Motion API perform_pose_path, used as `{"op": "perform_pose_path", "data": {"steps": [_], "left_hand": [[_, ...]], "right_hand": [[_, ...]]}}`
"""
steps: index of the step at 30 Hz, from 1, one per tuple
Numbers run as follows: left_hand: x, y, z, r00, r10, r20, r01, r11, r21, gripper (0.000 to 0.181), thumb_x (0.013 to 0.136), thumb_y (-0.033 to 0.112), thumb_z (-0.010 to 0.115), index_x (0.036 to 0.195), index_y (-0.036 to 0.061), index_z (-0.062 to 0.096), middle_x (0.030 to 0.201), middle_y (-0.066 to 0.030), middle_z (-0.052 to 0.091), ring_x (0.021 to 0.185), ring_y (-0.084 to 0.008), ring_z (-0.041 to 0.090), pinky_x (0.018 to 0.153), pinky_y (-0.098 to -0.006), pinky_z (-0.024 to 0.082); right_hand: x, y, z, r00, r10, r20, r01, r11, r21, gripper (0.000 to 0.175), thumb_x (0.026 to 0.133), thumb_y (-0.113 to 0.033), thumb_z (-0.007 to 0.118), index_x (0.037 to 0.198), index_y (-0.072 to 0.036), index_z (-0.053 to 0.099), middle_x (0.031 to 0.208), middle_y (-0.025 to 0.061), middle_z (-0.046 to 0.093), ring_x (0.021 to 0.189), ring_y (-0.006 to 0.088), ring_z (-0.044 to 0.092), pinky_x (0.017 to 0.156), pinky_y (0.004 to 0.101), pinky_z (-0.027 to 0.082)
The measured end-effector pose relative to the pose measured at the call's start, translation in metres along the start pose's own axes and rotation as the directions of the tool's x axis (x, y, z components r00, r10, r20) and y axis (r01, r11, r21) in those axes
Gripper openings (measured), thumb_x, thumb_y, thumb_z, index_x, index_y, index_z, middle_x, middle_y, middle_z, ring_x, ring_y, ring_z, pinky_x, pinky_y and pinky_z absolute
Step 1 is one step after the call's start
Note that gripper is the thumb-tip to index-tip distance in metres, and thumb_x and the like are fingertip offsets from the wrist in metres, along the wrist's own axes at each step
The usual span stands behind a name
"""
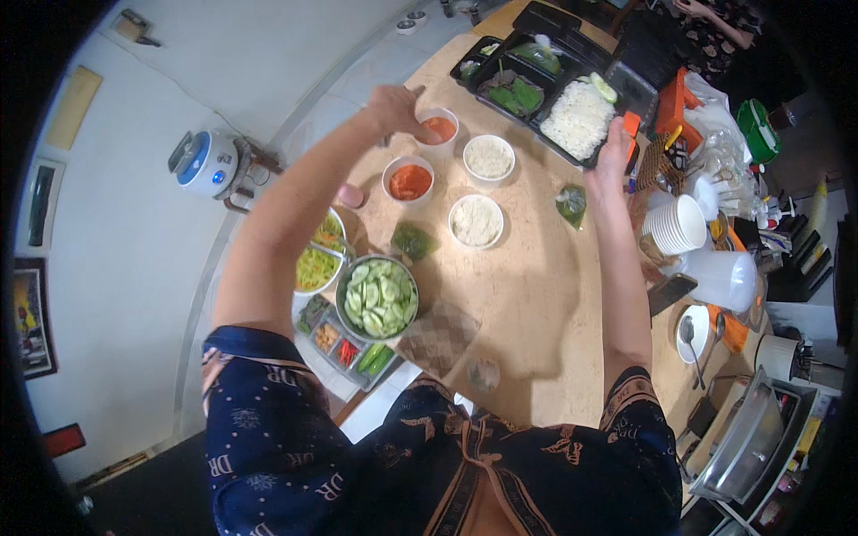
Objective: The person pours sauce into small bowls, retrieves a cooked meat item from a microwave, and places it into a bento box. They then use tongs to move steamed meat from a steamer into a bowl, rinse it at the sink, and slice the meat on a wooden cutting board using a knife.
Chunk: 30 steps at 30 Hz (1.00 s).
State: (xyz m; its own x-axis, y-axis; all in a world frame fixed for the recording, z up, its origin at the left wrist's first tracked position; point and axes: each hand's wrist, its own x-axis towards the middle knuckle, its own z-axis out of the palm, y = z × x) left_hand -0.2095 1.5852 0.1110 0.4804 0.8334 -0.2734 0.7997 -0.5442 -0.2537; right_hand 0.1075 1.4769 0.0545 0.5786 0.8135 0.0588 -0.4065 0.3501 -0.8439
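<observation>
My left hand [397, 112], slightly blurred, is at the far left of the table, its fingers at a white paper cup of red sauce [440, 128]. Whether it grips the cup or something small is unclear. My right hand [608, 153] holds the near right corner of a black compartment meal box [560, 149]. Inside the box are white rice [575, 120], cucumber slices [602, 88], green leaves [516, 97] and a small knotted bag [538, 57]. A second cup of red sauce [409, 182] and two cups of a pale crumbly food [488, 159] [476, 222] stand nearer me.
Sliced cucumber fills a bowl [377, 298] at the near left, beside a bowl of shredded vegetables [318, 268] and a divided tray [365, 382]. Leaf-filled packets [571, 204] lie about. Stacked paper cups [677, 224] and a phone [672, 293] line the right. Another person's arm [720, 23] shows at far right.
</observation>
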Motion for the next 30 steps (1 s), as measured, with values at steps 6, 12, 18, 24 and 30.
{"op": "perform_pose_path", "data": {"steps": [6,12,18,24,30], "left_hand": [[0.033,0.024,0.034,0.995,0.078,0.06,-0.074,0.995,-0.066,0.112,0.051,0.078,0.065,0.138,0.0114,0.041,0.112,-0.0156,0.063,0.103,-0.0261,0.061,0.085,-0.0335,0.05],[0.031,0.012,0.035,0.986,0.11,0.129,-0.107,0.994,-0.028,0.096,0.053,0.061,0.071,0.131,0.0101,0.049,0.108,-0.0147,0.064,0.099,-0.0276,0.063,0.083,-0.0352,0.049],[0.007,-0.025,0.052,0.983,0.108,0.15,-0.095,0.992,-0.088,0.087,0.05,0.065,0.072,0.119,0.0142,0.057,0.1,-0.0133,0.067,0.096,-0.0268,0.064,0.081,-0.0374,0.049],[-0.005,-0.027,0.05,0.991,0.074,0.113,-0.074,0.997,-0.003,0.096,0.05,0.073,0.068,0.127,0.0181,0.054,0.115,-0.0115,0.063,0.105,-0.0237,0.061,0.086,-0.034,0.048],[-0.013,-0.034,0.054,0.977,0.063,0.206,-0.049,0.996,-0.074,0.087,0.053,0.074,0.066,0.12,0.0187,0.059,0.115,-0.0083,0.063,0.106,-0.023,0.06,0.087,-0.0338,0.046]], "right_hand": [[0.035,0.074,0.018,0.987,-0.043,-0.155,0.0,0.964,-0.267,0.036,0.095,-0.039,0.051,0.109,-0.008,0.041,0.101,0.0074,0.05,0.093,0.0154,0.047,0.084,0.0314,0.041],[0.054,0.121,0.026,0.994,-0.092,-0.056,0.066,0.931,-0.358,0.039,0.093,-0.045,0.051,0.106,-0.009,0.043,0.102,0.0062,0.051,0.096,0.015,0.046,0.086,0.0308,0.039],[0.048,0.17,0.066,0.998,-0.032,0.051,0.05,0.913,-0.404,0.031,0.094,-0.039,0.052,0.099,-0.009,0.045,0.094,0.005,0.051,0.09,0.0147,0.045,0.084,0.0294,0.038],[0.048,0.195,0.095,0.976,0.192,0.097,-0.135,0.897,-0.42,0.03,0.091,-0.036,0.056,0.095,-0.01,0.043,0.087,0.0065,0.049,0.084,0.0164,0.044,0.078,0.0305,0.038],[0.039,0.177,0.113,0.814,0.572,0.106,-0.376,0.656,-0.654,0.022,0.082,-0.022,0.06,0.092,-0.008,0.047,0.081,0.0074,0.052,0.074,0.0175,0.052,0.066,0.0364,0.049]]}}
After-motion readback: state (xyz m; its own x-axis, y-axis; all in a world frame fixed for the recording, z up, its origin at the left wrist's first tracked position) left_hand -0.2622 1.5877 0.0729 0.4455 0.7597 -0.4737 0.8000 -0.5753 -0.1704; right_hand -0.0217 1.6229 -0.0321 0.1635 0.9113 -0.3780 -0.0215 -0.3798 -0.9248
